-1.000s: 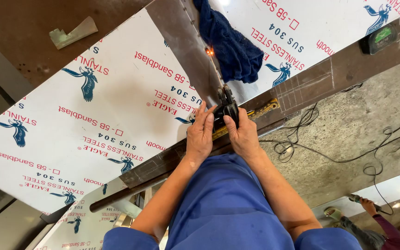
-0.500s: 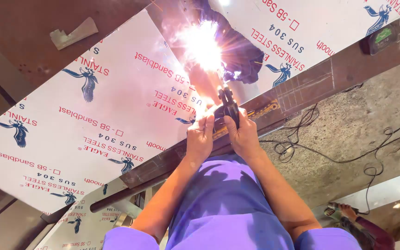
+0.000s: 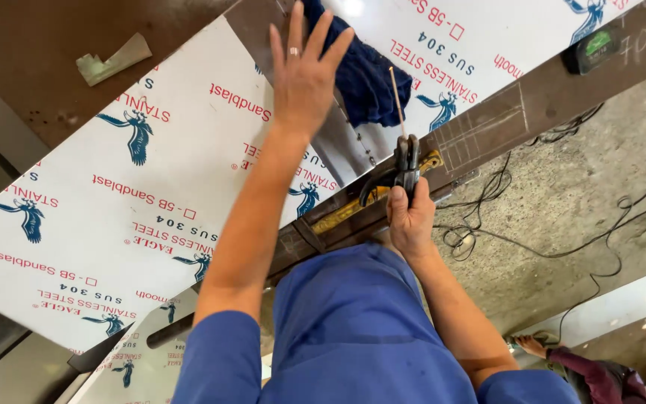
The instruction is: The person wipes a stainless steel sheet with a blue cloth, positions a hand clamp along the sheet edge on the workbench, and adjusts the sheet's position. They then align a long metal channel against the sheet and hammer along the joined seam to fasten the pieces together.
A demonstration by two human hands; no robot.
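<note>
The bright arc seen half a second ago is gone. The left hand [image 3: 304, 71] has been lifted off the black welding electrode holder [image 3: 405, 161] and is spread flat beside the dark blue cloth [image 3: 364, 78]; the holder remains gripped by the right hand [image 3: 410, 217] over the dark steel bar [image 3: 487, 123].

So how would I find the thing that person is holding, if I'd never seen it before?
Start at the long dark steel bar slanting across the white printed sheets. Midway along it, the right hand grips a black clamp-like electrode holder. Unlike the crumpled dark blue cloth beside it, a thin straight rod sticks out of its top.
</note>
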